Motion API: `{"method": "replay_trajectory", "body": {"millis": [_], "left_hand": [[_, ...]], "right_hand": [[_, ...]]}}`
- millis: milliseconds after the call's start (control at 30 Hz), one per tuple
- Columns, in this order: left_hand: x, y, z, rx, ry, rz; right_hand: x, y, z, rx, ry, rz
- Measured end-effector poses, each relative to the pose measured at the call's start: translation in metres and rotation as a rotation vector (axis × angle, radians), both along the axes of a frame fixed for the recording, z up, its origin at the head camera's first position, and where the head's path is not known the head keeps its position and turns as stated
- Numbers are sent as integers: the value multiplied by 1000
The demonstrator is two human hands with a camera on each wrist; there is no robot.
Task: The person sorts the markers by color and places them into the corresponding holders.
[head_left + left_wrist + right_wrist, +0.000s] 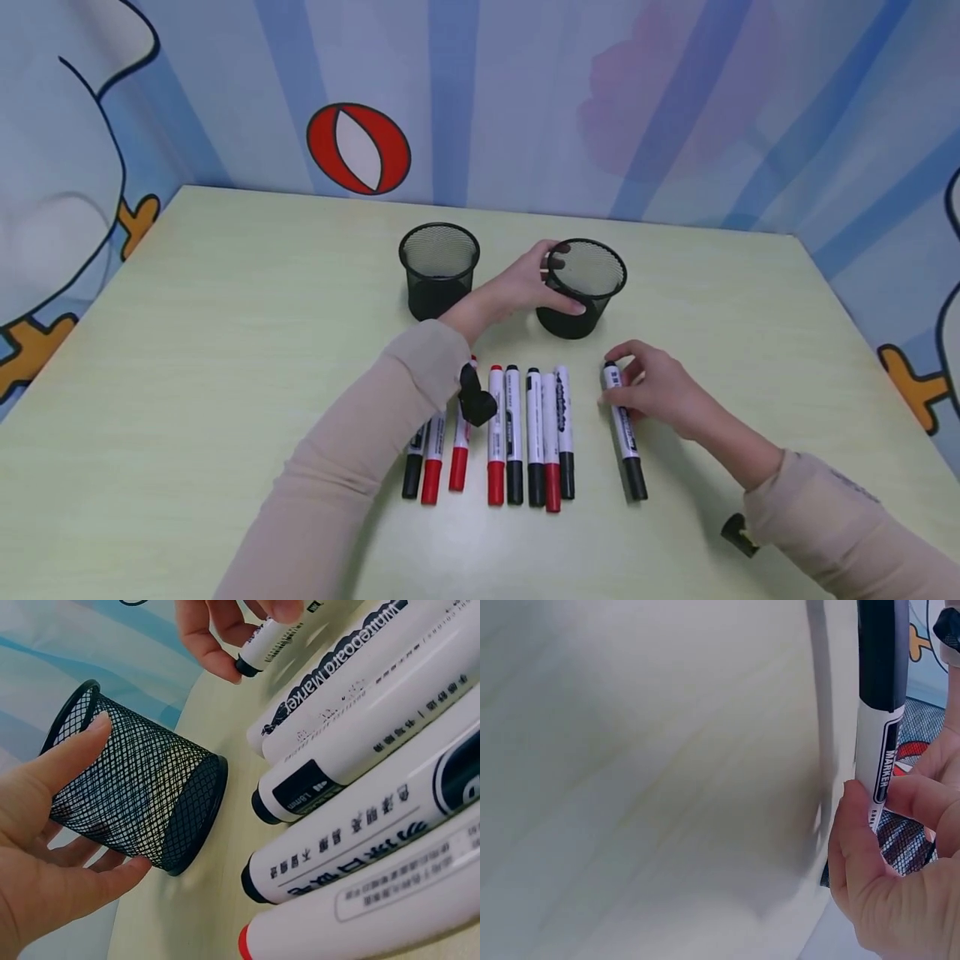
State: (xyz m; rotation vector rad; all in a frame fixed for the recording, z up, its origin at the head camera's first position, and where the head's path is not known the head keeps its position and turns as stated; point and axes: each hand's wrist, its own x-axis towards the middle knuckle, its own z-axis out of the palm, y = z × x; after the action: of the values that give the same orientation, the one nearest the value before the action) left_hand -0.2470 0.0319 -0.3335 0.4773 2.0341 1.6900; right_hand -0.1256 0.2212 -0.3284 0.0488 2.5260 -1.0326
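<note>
My left hand (pixel 517 283) grips a black wire-mesh pen cup (pixel 572 323), thumb on its near side and fingers round the back. In the left wrist view this cup (pixel 154 780) appears tilted. Off to the right, my right hand (pixel 660 390) pinches a black-capped whiteboard marker (pixel 624 429) between thumb and fingers, near the end away from the cap. The right wrist view shows the marker (pixel 881 697) close over the table, its shadow beside it. A row of white markers (pixel 534 433) with red or black caps lies between my arms.
A second mesh pen cup (pixel 439 287) stands upright to the left of the gripped one. My left sleeve (pixel 360 450) and a black wrist device (pixel 476 398) cover part of the marker row. Behind the pale table (pixel 225 350) rises a blue cartoon-printed backdrop (pixel 510 100).
</note>
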Motion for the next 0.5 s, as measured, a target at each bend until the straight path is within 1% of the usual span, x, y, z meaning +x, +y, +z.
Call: {"method": "replay_trajectory", "body": {"millis": [267,500], "left_hand": [[-1,-1,3,-13,7,2],[-2,1,2,-12,0,3]], "right_hand": [[-6,3,10,-80,6,-18],[-9,12,26,-133,37,-17]]}}
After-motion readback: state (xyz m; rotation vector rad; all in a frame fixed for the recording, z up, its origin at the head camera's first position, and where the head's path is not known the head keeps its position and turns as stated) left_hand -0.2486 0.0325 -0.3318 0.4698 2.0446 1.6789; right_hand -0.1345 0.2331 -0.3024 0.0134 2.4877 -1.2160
